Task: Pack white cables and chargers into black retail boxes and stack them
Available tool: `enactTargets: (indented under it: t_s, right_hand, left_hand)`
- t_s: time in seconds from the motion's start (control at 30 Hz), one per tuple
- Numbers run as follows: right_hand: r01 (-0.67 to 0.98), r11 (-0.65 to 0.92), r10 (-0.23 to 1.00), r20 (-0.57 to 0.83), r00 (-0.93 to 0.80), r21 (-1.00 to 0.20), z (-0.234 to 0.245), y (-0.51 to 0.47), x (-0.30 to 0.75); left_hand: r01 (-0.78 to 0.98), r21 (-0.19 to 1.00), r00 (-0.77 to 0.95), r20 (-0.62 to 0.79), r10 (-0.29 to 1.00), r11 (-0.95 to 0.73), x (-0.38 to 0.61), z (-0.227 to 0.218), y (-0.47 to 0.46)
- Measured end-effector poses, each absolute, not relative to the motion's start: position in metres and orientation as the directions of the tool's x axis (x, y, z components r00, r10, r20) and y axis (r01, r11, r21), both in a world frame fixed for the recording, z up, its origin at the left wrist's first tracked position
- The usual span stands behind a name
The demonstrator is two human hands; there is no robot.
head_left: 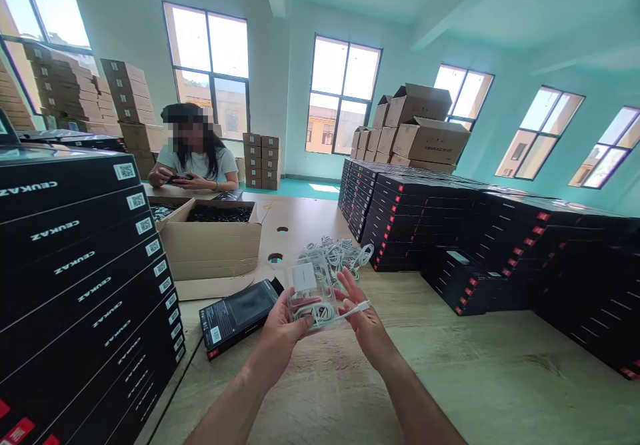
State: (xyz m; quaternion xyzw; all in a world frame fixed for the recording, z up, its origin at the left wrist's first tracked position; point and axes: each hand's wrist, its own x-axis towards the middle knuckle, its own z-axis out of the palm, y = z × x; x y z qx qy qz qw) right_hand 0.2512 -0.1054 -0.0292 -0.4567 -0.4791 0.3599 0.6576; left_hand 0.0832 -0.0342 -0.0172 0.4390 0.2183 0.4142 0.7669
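My left hand (284, 325) grips the near left edge of a clear plastic tray (327, 283), its thumb over the coiled cable. In the tray sit a white charger block (303, 278) and, below it, a coiled white charging cable (303, 311). At the tray's right side, my right hand (367, 331) holds the cable's connector end (357, 309), which sticks out to the right; its upper fingers are stretched out. Just left of my left hand lies a black retail box (240, 311), its flap open at the far end. Behind the tray is a heap of white cables (345, 253).
Tall stacks of black boxes stand left (80, 265) and right (415, 211). An open cardboard carton (210, 251) with black items is beyond the retail box. Across the table (320, 391) a person (197, 158) handles a small dark object. Brown cartons (425, 141) are piled behind.
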Motion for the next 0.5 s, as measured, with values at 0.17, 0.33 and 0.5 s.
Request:
enactTargets:
  t_s: [0.17,0.33,0.5]
  right_hand:
    - [-0.184,0.231,0.964,0.200,0.174,-0.955,-0.033,-0.099,0.251]
    - [-0.277,0.203,0.957,0.130,0.261,-0.939,-0.036,-0.092,0.243]
    - [-0.283,0.151,0.974,0.094,0.204,-0.947,-0.037,-0.092,0.238]
  left_hand:
    - [-0.383,0.905,0.575,0.079,0.814,0.183,0.087,-0.020,-0.037]
    - [-0.365,0.927,0.533,0.132,0.836,0.087,0.091,-0.030,-0.034]
    - [-0.356,0.915,0.592,0.064,0.803,0.190,0.084,-0.028,-0.029]
